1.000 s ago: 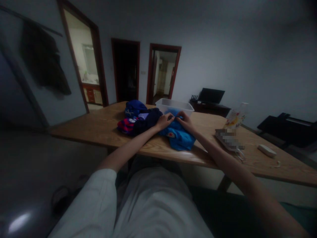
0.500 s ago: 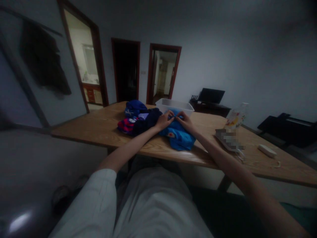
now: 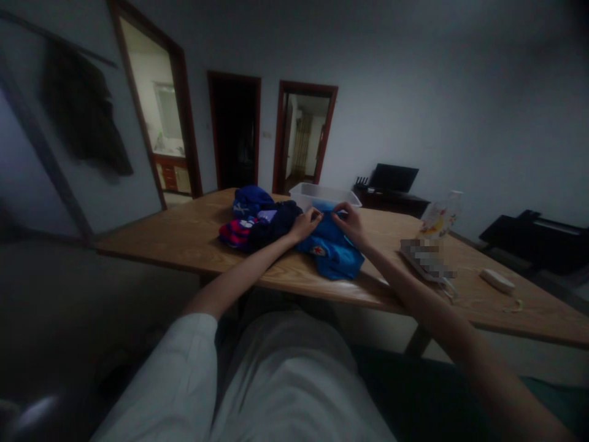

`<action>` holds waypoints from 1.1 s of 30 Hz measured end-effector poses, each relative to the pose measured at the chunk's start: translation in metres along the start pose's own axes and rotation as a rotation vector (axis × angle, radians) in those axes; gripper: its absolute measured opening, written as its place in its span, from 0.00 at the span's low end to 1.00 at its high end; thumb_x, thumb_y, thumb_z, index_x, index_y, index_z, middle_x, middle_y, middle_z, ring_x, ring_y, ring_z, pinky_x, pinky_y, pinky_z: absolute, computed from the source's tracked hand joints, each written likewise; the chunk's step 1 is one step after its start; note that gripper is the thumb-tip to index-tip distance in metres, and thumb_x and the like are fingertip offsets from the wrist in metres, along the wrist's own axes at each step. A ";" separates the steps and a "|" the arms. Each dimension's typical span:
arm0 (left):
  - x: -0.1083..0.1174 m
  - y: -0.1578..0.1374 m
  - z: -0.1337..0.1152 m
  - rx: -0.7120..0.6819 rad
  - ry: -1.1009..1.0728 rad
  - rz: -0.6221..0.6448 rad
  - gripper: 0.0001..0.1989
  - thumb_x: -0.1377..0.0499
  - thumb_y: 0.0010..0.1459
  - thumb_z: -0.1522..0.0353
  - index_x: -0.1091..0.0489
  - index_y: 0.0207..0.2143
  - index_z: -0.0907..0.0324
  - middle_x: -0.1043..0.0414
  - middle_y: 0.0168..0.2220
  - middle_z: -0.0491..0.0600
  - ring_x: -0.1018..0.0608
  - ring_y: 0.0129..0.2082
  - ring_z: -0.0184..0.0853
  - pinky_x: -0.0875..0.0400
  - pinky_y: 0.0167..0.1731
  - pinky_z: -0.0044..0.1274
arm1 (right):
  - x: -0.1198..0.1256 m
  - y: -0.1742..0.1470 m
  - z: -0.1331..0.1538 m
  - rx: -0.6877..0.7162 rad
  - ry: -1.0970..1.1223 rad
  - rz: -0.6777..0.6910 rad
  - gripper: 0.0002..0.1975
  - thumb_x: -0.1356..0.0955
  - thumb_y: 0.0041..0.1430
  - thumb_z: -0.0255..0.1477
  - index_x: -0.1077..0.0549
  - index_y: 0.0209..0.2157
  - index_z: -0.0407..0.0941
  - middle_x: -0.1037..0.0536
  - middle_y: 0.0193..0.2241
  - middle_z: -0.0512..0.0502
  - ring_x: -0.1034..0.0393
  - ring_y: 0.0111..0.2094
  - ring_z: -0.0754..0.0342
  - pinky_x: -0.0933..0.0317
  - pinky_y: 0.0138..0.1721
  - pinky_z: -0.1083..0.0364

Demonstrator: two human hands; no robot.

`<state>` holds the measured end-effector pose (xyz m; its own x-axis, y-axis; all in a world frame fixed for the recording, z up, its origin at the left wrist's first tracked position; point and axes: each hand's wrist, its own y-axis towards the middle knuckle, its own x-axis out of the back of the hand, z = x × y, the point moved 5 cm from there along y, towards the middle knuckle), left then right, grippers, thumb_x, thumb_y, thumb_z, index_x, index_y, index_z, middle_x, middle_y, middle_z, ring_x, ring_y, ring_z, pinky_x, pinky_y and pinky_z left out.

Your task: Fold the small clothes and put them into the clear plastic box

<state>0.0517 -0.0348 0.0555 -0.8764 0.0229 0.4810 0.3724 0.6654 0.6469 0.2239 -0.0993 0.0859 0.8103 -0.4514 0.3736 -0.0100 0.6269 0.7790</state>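
A bright blue garment [image 3: 338, 258] with a star patch lies crumpled on the wooden table in front of me. At its far edge my left hand [image 3: 306, 223] is closed in a pinch on the cloth. My right hand [image 3: 350, 222] pinches the same edge a short way to the right, its fingertips partly hidden. Left of them is a heap of clothes: a dark navy piece [image 3: 273, 230], a pink-and-dark striped piece [image 3: 235, 233] and a royal blue piece [image 3: 252, 199] with a pale print. Just beyond my hands stands a clear plastic bin [image 3: 322, 193].
On the right of the table [image 3: 161, 236] are a patterned translucent jug [image 3: 440, 218], a blurred-out flat object [image 3: 426, 261] and a white elongated device [image 3: 497, 280] with a short cord. A monitor [image 3: 394, 177] stands on a dark cabinet beyond.
My hands were nearly touching at the garment's edge; now they are apart. The right hand has shifted right, and the left has barely moved. The clothes heap stays put.
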 end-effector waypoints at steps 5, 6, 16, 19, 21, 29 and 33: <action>-0.002 -0.001 -0.003 -0.016 0.016 0.030 0.09 0.43 0.69 0.63 0.27 0.46 0.57 0.20 0.45 0.52 0.18 0.47 0.39 0.26 0.50 0.28 | -0.006 -0.002 0.001 0.026 -0.023 0.061 0.17 0.29 0.61 0.46 0.29 0.40 0.47 0.23 0.39 0.45 0.28 0.39 0.50 0.30 0.38 0.53; -0.002 -0.001 -0.003 -0.017 0.023 0.030 0.09 0.43 0.69 0.64 0.27 0.46 0.57 0.20 0.45 0.52 0.18 0.47 0.40 0.26 0.50 0.28 | -0.009 -0.004 0.001 0.027 -0.029 0.091 0.18 0.30 0.61 0.47 0.28 0.40 0.47 0.22 0.39 0.45 0.27 0.38 0.50 0.30 0.38 0.53; -0.001 -0.004 -0.005 -0.006 0.080 0.065 0.11 0.48 0.70 0.66 0.27 0.49 0.55 0.20 0.46 0.50 0.19 0.48 0.39 0.29 0.52 0.28 | -0.017 -0.006 0.001 0.069 -0.138 0.140 0.12 0.32 0.62 0.40 0.29 0.42 0.48 0.21 0.40 0.45 0.25 0.38 0.50 0.30 0.39 0.51; -0.001 -0.004 -0.007 -0.018 0.071 0.058 0.13 0.48 0.72 0.60 0.27 0.46 0.55 0.21 0.44 0.50 0.19 0.46 0.39 0.28 0.50 0.27 | -0.017 -0.005 0.000 0.079 -0.144 0.133 0.12 0.32 0.60 0.36 0.29 0.43 0.47 0.21 0.41 0.45 0.25 0.40 0.49 0.30 0.41 0.51; 0.000 -0.004 -0.007 -0.028 0.069 0.039 0.12 0.46 0.71 0.59 0.28 0.46 0.56 0.21 0.43 0.50 0.19 0.44 0.39 0.28 0.48 0.27 | -0.017 -0.006 -0.001 0.080 -0.155 0.141 0.13 0.32 0.59 0.35 0.28 0.45 0.47 0.21 0.42 0.44 0.26 0.40 0.48 0.30 0.41 0.50; 0.006 -0.002 -0.012 -0.127 0.055 -0.035 0.09 0.41 0.67 0.61 0.28 0.41 0.57 0.23 0.43 0.50 0.21 0.44 0.35 0.28 0.48 0.25 | -0.016 -0.006 -0.003 0.070 -0.203 0.149 0.15 0.32 0.58 0.34 0.26 0.47 0.47 0.20 0.42 0.43 0.26 0.40 0.47 0.31 0.40 0.49; 0.005 -0.003 -0.011 -0.096 0.057 -0.015 0.11 0.40 0.67 0.58 0.28 0.42 0.56 0.22 0.40 0.48 0.20 0.42 0.36 0.28 0.46 0.25 | -0.017 -0.005 -0.009 0.090 -0.207 0.159 0.13 0.32 0.58 0.36 0.27 0.44 0.46 0.21 0.41 0.42 0.27 0.38 0.47 0.32 0.39 0.49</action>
<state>0.0498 -0.0447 0.0624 -0.8646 -0.0308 0.5016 0.3889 0.5910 0.7067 0.2148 -0.0892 0.0711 0.6572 -0.4779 0.5828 -0.1874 0.6453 0.7406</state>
